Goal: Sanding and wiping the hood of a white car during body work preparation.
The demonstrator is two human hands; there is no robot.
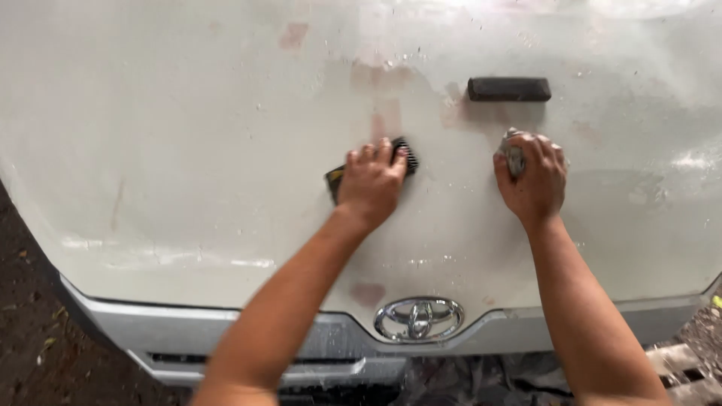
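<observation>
- Nearest to me are my two forearms, which reach forward over the chrome emblem (418,318) and the grey bumper (226,331) at the front edge of the white car hood (188,165).
- My left hand (370,183) lies flat on a dark ridged sanding block (402,154). The grip is spread, with the fingers pressing the block down against the wet paint, and one yellow-edged corner sticks out by my wrist.
- My right hand (532,177) is closed around a small grey wad, a rag or a folded abrasive sheet (514,156); I cannot tell which. It touches the hood just below a second dark block (509,89), which lies loose on the panel.
- The panel is wet, with drops and pinkish rubbed-through patches (380,79) around both hands.
- Risk: the hood slopes and is slick, so I judge that the loose block could slide down if I jolt the panel.
- Risk: my flat left palm could skid off its block on the water, so that my fingertips scrape the paint.
- Risk: leaning too long on one patch could cut deeper through the coat.
- Count: two hands, two dark blocks, one grey wad, one emblem, one hood, one bumper and several pink patches.
</observation>
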